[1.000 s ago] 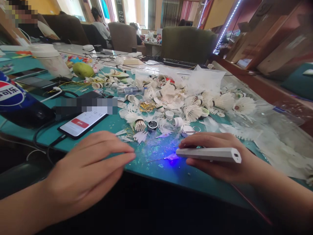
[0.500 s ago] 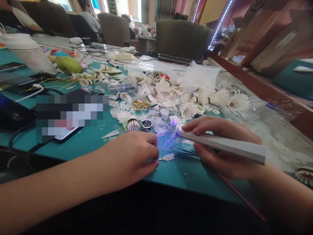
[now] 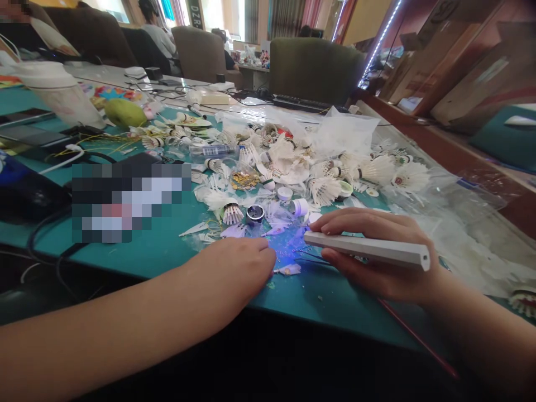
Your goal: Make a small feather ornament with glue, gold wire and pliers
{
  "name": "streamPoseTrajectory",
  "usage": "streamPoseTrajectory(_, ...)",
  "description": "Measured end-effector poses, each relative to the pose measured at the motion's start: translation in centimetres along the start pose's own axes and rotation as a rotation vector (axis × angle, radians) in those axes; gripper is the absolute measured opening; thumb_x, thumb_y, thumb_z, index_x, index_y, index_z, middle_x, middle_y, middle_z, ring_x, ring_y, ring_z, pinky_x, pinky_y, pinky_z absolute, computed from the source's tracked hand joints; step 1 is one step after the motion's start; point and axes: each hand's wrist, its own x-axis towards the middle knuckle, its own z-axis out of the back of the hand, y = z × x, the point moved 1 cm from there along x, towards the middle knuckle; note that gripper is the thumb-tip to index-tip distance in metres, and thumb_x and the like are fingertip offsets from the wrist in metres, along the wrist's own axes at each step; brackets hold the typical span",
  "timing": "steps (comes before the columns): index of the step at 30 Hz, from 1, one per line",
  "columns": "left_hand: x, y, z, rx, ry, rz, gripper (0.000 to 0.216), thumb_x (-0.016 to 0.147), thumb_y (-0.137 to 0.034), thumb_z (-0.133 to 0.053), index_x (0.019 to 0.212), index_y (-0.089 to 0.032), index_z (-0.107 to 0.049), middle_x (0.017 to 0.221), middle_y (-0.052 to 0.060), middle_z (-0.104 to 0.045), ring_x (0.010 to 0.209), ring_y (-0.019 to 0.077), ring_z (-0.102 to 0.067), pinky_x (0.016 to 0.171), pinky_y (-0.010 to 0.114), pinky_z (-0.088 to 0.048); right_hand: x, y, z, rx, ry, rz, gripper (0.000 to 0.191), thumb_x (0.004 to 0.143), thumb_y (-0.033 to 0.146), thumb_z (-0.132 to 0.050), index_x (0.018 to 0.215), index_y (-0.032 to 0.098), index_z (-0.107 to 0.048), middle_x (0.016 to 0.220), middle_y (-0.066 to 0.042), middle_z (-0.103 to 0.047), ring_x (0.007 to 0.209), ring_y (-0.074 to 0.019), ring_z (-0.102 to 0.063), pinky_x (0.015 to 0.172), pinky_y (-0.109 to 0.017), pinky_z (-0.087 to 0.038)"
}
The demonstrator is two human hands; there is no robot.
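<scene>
My right hand grips a slim white UV lamp held level, its tip pointing left and casting a blue-violet glow on the green mat. A small feather piece lies on the mat just below the glow. My left hand rests knuckles-up beside it, fingers curled and pinched down at the piece's left end; what they hold is hidden. Thin dark wires lie between my hands.
A heap of white shuttlecocks and feather scraps covers the mat's middle. A small metal tin and white caps sit near the glow. A phone on a cable, a cup and a green fruit lie left. People sit at far chairs.
My left hand slid right across the mat and closed its fingers at the feather piece. The lamp rose slightly and stays aimed at the same spot.
</scene>
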Motion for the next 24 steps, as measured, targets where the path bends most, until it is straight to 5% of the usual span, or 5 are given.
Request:
streamPoseTrajectory(4,-0.7,0.3,1.1,-0.052,-0.05,0.031,0.022,0.103,-0.008,-0.053,0.092,-0.017,-0.069,0.093,0.011,-0.073,0.082,0.0287,-0.068,0.075,0.04,-0.047,-0.1,-0.1,0.1,-0.018,-0.003,-0.011,0.023,0.097,0.018,-0.081,0.117,0.025,-0.073,0.107,-0.007,-0.087,0.093,-0.0223,-0.086,0.085,-0.029,-0.071)
streamPoseTrajectory(10,-1.6,1.9,2.8,-0.264,-0.119,0.096,0.032,0.109,-0.036,-0.042,0.082,-0.025,-0.056,0.084,0.005,-0.064,0.076,0.0264,-0.06,0.071,0.038,-0.043,-0.3,-0.6,0.3,0.092,-0.055,-0.023,0.022,0.099,0.024,-0.083,0.118,0.026,-0.072,0.106,-0.006,-0.084,0.096,-0.0222,-0.084,0.086,-0.031,-0.069)
streamPoseTrajectory(14,-1.8,2.2,3.1,-0.484,-0.114,0.172,0.037,0.111,-0.047,-0.042,0.087,-0.026,-0.061,0.083,0.003,-0.065,0.074,0.0242,-0.061,0.066,0.034,-0.046,0.0,-0.7,0.5,0.196,-0.071,-0.009,0.015,0.105,0.04,-0.078,0.108,0.027,-0.072,0.094,-0.005,-0.081,0.084,-0.0223,-0.081,0.074,-0.033,-0.069)
streamPoseTrajectory(18,-1.6,1.7,2.8,-0.794,-0.05,0.212,0.045,0.112,-0.059,-0.047,0.088,-0.026,-0.065,0.083,-0.001,-0.064,0.075,0.0198,-0.06,0.07,0.03,-0.053,0.3,-0.3,0.6,0.205,-0.084,-0.034,0.033,0.106,0.057,-0.072,0.095,0.025,-0.071,0.086,-0.004,-0.079,0.076,-0.0203,-0.079,0.068,-0.031,-0.067)
streamPoseTrajectory(24,-1.2,1.6,2.2,-1.138,0.011,0.248,0.054,0.103,-0.073,-0.06,0.083,-0.023,-0.062,0.069,-0.005,-0.054,0.065,0.0157,-0.047,0.064,0.028,-0.042,-0.2,-0.2,0.1,0.239,-0.14,-0.056,0.013,0.106,0.031,-0.077,0.114,0.028,-0.068,0.108,-0.005,-0.081,0.098,-0.0216,-0.08,0.085,-0.034,-0.068)
